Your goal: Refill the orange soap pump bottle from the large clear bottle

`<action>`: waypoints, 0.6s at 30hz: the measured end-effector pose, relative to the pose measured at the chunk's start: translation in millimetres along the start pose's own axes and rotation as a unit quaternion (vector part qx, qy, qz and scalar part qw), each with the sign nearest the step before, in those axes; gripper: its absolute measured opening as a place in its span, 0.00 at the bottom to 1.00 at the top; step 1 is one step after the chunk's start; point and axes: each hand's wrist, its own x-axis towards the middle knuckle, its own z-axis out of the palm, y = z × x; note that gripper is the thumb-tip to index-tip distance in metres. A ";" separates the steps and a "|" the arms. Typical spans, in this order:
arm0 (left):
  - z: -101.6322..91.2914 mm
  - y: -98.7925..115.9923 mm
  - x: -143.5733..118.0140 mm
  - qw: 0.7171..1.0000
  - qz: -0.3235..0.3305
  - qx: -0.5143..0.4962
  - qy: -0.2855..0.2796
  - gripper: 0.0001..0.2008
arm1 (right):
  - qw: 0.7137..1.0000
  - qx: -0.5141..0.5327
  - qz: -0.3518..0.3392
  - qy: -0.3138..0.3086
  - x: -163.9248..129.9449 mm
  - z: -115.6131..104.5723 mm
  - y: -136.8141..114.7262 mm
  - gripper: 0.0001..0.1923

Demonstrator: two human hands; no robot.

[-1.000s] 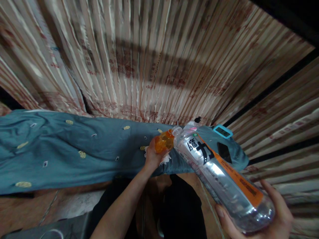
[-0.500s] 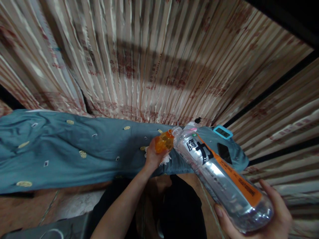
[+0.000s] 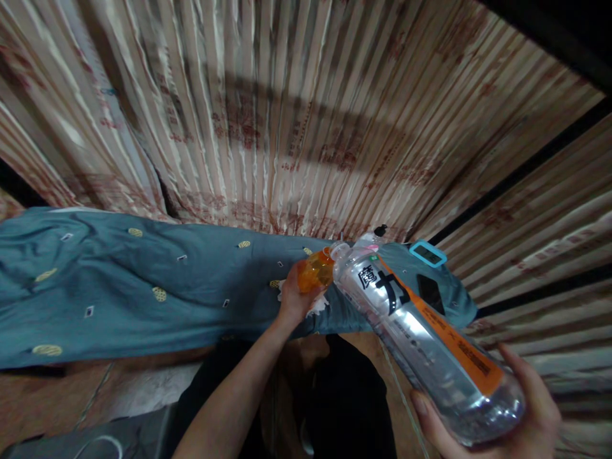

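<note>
A large clear plastic bottle [image 3: 415, 338] with a silver and orange label slants across the right side, its neck toward the middle. My right hand [image 3: 530, 414] is closed round its base. My left hand [image 3: 295, 298] wraps round a small orange see-through bottle [image 3: 316, 271] over the blue-green cloth [image 3: 191, 299]. The two bottle mouths meet or nearly touch; I cannot tell whether liquid passes between them. Beneath my left hand lies some crumpled white tissue [image 3: 317, 306]. Behind the large bottle's neck stands a clear bottle with a black top [image 3: 380, 231], partly hidden.
A blue-framed digital clock [image 3: 428, 254] and a dark phone [image 3: 431, 294] lie at the cloth's right end. Patterned curtains [image 3: 268, 127] hang behind and to the right, with dark bars [image 3: 521, 166] across them. At the lower left is a grey case-like object [image 3: 129, 437].
Both hands and both bottles hold almost the same positions. The view has shifted very slightly.
</note>
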 end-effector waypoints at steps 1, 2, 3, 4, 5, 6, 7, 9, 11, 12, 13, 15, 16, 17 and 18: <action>0.0 1.0 0.0 1.000 -0.001 0.004 0.001 0.31 | 1.000 0.003 0.001 0.000 0.1 0.0 -0.4 0.56; 0.0 1.9 -0.1 1.000 -0.001 0.006 0.003 0.31 | 1.000 0.004 0.008 -0.002 0.3 -0.1 -1.4 0.55; 0.2 2.7 -0.2 1.000 0.000 0.006 0.006 0.31 | 1.000 0.003 0.016 -0.004 0.4 -0.4 -2.8 0.55; 0.4 3.3 -0.2 1.000 0.002 0.003 0.008 0.31 | 1.000 0.000 0.029 -0.006 0.7 -0.8 -4.3 0.55; 0.7 3.5 -0.2 1.000 0.003 -0.002 0.011 0.31 | 0.999 -0.003 0.040 -0.011 1.1 -1.2 -5.7 0.55; 0.9 3.4 -0.2 1.000 0.001 -0.008 0.012 0.30 | 0.999 -0.005 0.048 -0.013 1.5 -1.7 -6.8 0.55; 1.2 2.9 -0.2 1.000 -0.002 -0.013 0.011 0.30 | 0.999 -0.003 0.050 -0.017 2.0 -2.0 -7.6 0.56; 1.6 0.7 0.2 1.000 -0.011 -0.018 0.008 0.30 | 0.999 0.003 0.045 -0.021 2.8 -2.1 -7.4 0.56; 1.6 -2.4 0.7 1.000 -0.019 -0.019 0.008 0.32 | 0.999 0.010 0.039 -0.019 2.4 -1.3 -5.5 0.56; 1.5 -4.0 1.1 1.000 -0.021 -0.020 0.008 0.32 | 0.999 0.016 0.038 -0.019 1.6 -0.6 -4.2 0.57; 1.4 -5.3 1.4 1.000 -0.021 -0.021 0.008 0.33 | 0.999 0.024 0.040 -0.019 0.3 0.2 -3.0 0.57; 1.0 -6.8 2.0 1.000 -0.018 -0.021 0.006 0.34 | 0.997 0.040 0.058 -0.020 -3.0 1.8 -1.5 0.58; 0.8 -7.0 2.2 1.000 -0.016 -0.020 0.005 0.33 | 0.996 0.046 0.070 -0.021 -4.5 2.4 -1.5 0.59; 0.6 -6.9 2.4 1.000 -0.013 -0.018 0.003 0.33 | 0.996 0.047 0.080 -0.020 -5.7 2.6 -2.1 0.59; 0.4 -6.5 2.6 1.000 -0.011 -0.016 0.001 0.33 | 0.995 0.045 0.088 -0.019 -6.5 2.6 -3.1 0.59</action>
